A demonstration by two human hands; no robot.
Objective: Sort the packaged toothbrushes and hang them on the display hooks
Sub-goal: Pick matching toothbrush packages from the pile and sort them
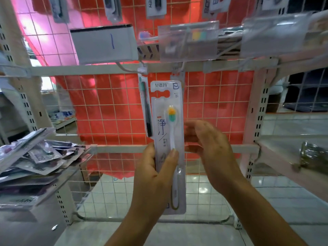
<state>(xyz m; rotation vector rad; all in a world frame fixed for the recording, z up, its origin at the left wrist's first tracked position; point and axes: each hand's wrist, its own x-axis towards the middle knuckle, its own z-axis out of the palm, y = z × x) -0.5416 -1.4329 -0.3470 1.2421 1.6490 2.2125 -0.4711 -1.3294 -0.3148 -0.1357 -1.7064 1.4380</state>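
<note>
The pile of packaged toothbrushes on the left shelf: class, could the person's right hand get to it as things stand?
Probably yes. The right hand is open and empty, but reaching the pile means crossing the left hand and its held toothbrush pack.

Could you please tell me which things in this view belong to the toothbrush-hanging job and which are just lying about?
Job:
- packaged toothbrush, gripped by left hand
- right hand, open beside it
- pile of packs on the left shelf
- hung dark toothbrush pack
- hook rail

Lying about:
- label holder
- wrapped bundle
</note>
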